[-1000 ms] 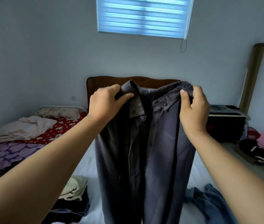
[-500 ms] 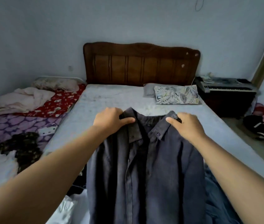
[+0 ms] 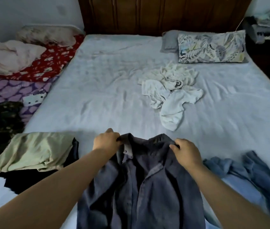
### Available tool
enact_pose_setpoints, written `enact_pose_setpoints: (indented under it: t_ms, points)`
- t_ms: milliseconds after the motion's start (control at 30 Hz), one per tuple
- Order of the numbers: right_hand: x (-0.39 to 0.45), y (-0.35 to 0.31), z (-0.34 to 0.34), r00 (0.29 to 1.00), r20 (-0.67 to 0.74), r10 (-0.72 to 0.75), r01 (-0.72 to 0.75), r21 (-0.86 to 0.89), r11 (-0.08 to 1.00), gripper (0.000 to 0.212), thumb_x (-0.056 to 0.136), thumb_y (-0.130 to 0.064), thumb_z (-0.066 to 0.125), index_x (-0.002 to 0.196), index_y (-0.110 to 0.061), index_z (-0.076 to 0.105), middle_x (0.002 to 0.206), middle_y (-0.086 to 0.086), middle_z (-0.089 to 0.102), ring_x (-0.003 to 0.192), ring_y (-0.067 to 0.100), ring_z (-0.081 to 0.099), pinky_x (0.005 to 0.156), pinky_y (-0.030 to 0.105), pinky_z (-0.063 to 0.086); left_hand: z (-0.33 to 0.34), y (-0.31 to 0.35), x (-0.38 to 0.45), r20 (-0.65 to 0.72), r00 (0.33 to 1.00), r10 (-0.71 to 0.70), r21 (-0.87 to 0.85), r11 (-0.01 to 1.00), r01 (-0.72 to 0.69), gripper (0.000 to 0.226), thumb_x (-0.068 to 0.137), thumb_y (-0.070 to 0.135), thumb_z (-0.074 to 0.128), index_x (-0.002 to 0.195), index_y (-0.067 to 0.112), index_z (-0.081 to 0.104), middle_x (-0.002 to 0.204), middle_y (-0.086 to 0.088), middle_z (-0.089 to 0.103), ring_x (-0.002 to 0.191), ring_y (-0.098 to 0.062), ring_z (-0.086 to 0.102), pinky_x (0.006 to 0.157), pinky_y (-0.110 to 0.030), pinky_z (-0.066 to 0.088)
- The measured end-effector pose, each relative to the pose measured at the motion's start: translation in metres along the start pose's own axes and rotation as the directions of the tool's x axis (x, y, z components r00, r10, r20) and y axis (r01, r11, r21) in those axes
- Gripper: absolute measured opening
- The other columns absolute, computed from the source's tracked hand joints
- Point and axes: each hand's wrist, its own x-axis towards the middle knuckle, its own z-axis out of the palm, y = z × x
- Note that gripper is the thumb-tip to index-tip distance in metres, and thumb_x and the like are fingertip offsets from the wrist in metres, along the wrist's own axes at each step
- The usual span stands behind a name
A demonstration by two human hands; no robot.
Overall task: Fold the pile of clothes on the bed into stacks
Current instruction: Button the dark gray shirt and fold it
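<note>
On the bed (image 3: 98, 83), the left hand (image 3: 106, 141) and right hand (image 3: 186, 151) each pinched the grey shirt (image 3: 141, 187) by its collar.

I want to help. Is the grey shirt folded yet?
Not yet. The grey shirt lies spread out, front up, both hands gripping its collar.
</note>
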Motion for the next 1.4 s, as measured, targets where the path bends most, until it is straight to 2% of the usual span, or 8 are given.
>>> enact_pose_setpoints:
  t_ms: [333, 467, 567, 733, 933, 1167, 1333, 1400]
  points:
    - [0.108, 0.038, 0.096, 0.985, -0.072, 0.157, -0.112, 0.421, 0.900, 0.016, 0.092, -0.018, 0.059, 0.098, -0.006, 0.066, 0.093, 0.010, 0.068, 0.088, 0.030, 0.066, 0.082, 0.040, 0.053, 0.092, -0.001, 0.123, -0.099, 0.986, -0.132, -0.170, 0.979, 0.114, 0.027, 0.094, 0.036, 0.049, 0.114, 0.018, 0.056, 0.118, -0.013, 0.058, 0.102, -0.034, 0.056, 0.073, -0.034, 0.042]
    - [0.103, 0.049, 0.123, 0.995, 0.097, -0.021, -0.022, 0.427, 0.904, 0.056, 0.096, -0.011, 0.050, 0.147, -0.022, 0.029, 0.156, -0.004, 0.018, 0.136, 0.008, 0.029, 0.111, 0.026, 0.027, 0.138, -0.005, 0.131, -0.003, 0.999, 0.037, -0.121, 0.992, -0.037, 0.070, 0.095, 0.041, 0.047, 0.151, 0.024, 0.009, 0.158, -0.007, -0.008, 0.146, -0.026, 0.001, 0.116, -0.042, 0.009]
    - [0.065, 0.061, 0.153, 0.990, 0.027, -0.138, 0.129, 0.208, 0.970, 0.043, 0.093, -0.011, 0.054, 0.136, -0.012, 0.048, 0.149, 0.001, 0.033, 0.136, 0.013, 0.031, 0.105, 0.022, 0.026, 0.183, -0.012, 0.098, 0.052, 0.989, 0.138, -0.105, 0.986, -0.132, 0.064, 0.097, 0.036, 0.045, 0.150, 0.015, 0.016, 0.159, -0.007, -0.002, 0.146, -0.023, -0.007, 0.119, -0.041, 0.003]
    - [-0.005, 0.059, 0.201, 0.989, 0.012, -0.145, 0.139, 0.221, 0.965, 0.015, 0.085, -0.005, 0.055, 0.098, -0.007, 0.063, 0.097, 0.005, 0.057, 0.093, 0.025, 0.058, 0.080, 0.020, 0.039, 0.235, -0.015, 0.015, 0.026, 0.944, 0.330, -0.311, 0.900, -0.306, 0.045, 0.094, 0.015, 0.043, 0.136, 0.002, 0.045, 0.148, -0.017, 0.035, 0.132, -0.031, 0.042, 0.092, -0.043, 0.050]
    - [-0.003, 0.045, 0.219, 0.965, 0.220, 0.142, -0.170, 0.113, 0.979, 0.038, 0.094, -0.022, 0.053, 0.132, -0.021, 0.054, 0.153, 0.010, 0.023, 0.135, 0.027, 0.022, 0.108, 0.033, 0.026, 0.243, -0.013, 0.003, 0.147, 0.988, 0.047, -0.406, 0.914, 0.018, 0.055, 0.096, 0.030, 0.048, 0.147, 0.029, 0.027, 0.158, -0.006, -0.010, 0.146, -0.021, 0.004, 0.114, -0.027, 0.018]
    - [0.009, 0.021, 0.218, 1.000, 0.020, -0.013, 0.002, 0.466, 0.885, 0.037, 0.092, -0.008, 0.055, 0.129, -0.007, 0.056, 0.134, 0.000, 0.048, 0.125, 0.014, 0.040, 0.105, 0.019, 0.032, 0.238, -0.005, 0.020, 0.022, 0.994, 0.106, -0.478, 0.875, -0.083, 0.047, 0.097, 0.022, 0.045, 0.143, 0.017, 0.037, 0.149, 0.009, 0.029, 0.136, -0.010, 0.023, 0.110, -0.022, 0.011]
    - [0.016, 0.012, 0.216, 0.812, 0.534, -0.237, -0.180, 0.615, 0.768, 0.042, 0.094, -0.012, 0.053, 0.135, -0.022, 0.051, 0.134, -0.012, 0.050, 0.125, -0.001, 0.042, 0.105, 0.013, 0.029, 0.235, -0.016, 0.020, 0.027, 0.991, 0.134, -0.695, 0.714, -0.078, 0.039, 0.090, 0.017, 0.045, 0.125, 0.012, 0.059, 0.128, 0.002, 0.055, 0.119, -0.010, 0.051, 0.099, -0.007, 0.031]
    - [0.016, 0.021, 0.217, 0.871, 0.445, -0.208, -0.085, 0.553, 0.829, 0.036, 0.092, -0.017, 0.057, 0.127, -0.022, 0.059, 0.123, -0.009, 0.061, 0.115, 0.002, 0.054, 0.095, 0.012, 0.038, 0.236, -0.020, 0.022, 0.013, 0.999, 0.046, -0.661, 0.749, -0.026, 0.029, 0.092, 0.009, 0.051, 0.117, 0.012, 0.065, 0.117, 0.001, 0.062, 0.110, -0.011, 0.057, 0.093, -0.009, 0.036]
